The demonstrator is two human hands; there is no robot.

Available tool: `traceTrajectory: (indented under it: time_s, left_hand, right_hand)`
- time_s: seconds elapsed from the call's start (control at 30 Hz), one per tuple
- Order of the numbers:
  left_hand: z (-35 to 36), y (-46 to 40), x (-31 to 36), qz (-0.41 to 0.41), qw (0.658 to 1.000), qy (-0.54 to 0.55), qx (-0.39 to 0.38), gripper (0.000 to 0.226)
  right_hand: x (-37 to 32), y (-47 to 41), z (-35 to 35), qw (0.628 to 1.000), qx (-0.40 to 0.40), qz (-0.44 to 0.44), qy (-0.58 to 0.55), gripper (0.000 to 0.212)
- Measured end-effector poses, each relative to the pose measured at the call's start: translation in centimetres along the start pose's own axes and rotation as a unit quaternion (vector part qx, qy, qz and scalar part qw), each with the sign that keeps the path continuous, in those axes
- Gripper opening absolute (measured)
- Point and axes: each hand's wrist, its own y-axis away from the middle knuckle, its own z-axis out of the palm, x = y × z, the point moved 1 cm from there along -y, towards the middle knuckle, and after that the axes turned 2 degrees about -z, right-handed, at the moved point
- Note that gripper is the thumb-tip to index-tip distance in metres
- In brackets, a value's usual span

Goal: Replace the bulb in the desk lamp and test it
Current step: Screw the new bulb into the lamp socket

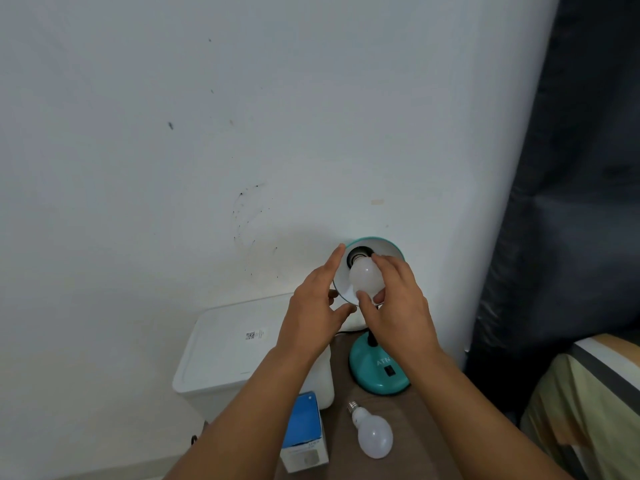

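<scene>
Spare bulb (374, 435) lying loose; right hand (398, 306) grasps socketed bulb (366, 277); left hand (317, 306) released

The right hand (398, 303) covers the lamp's neck and part of the lettering on the teal base (375, 374), so the word cannot be read. The bulb's (365, 277) screw end sits out of sight in the socket. The label on the white bin (221, 344) is too small to read. The bottom edge cuts off both forearms, and the blue box's (304, 431) print is blurred.
</scene>
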Motion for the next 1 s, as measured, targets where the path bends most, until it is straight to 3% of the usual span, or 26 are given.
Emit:
traceTrajectory:
  time_s: [0.1, 0.3, 0.57, 0.73, 1.0]
  left_hand:
    - [-0.10, 0.08, 0.11, -0.002, 1.000, -0.010, -0.002, 0.097]
    - [-0.22, 0.15, 0.18, -0.003, 1.000, -0.009, -0.005, 0.095]
    - [-0.18, 0.19, 0.18, -0.007, 1.000, -0.012, -0.007, 0.096]
    - [-0.27, 0.25, 0.27, -0.009, 1.000, -0.029, -0.007, 0.095]
    - [-0.28, 0.25, 0.48, -0.016, 1.000, -0.026, -0.006, 0.095]
  right_hand:
    - [-0.09, -0.32, -0.11, 1.000, 0.015, 0.015, -0.010, 0.051]
    - [0.08, 0.00, 0.08, 0.999, -0.019, -0.035, 0.004, 0.059]
    - [0.15, -0.36, -0.09, 1.000, -0.002, 0.008, -0.011, 0.055]
    - [0.37, -0.20, 0.11, 0.999, -0.032, -0.038, -0.005, 0.061]
    - [0.84, 0.07, 0.37, 1.000, -0.023, -0.009, 0.003, 0.056]
